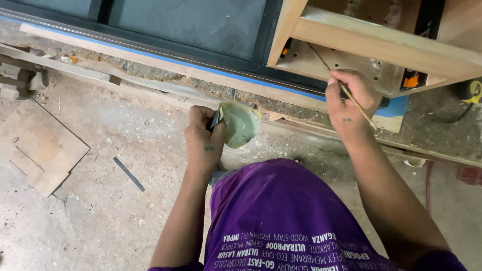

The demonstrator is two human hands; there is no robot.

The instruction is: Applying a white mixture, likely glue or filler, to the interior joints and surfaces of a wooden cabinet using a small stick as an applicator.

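Note:
My left hand (203, 138) grips a small pale green bowl-shaped container (241, 124), tilted on its side, with a thin dark blade pinched against its rim. My right hand (350, 100) holds a thin wooden stick (341, 85), like a fine brush handle, whose far end reaches into the open underside of a light wooden cabinet (381, 47). The tip of the stick is hard to make out. I wear a purple garment (281, 221) with white lettering over my knees.
A dark framed panel with blue tape (165, 57) along its base runs across the top. A flat wooden board (37, 145) and a dark thin strip (128, 174) lie on the dusty concrete floor at left. A yellow tape measure (472, 91) sits at the far right.

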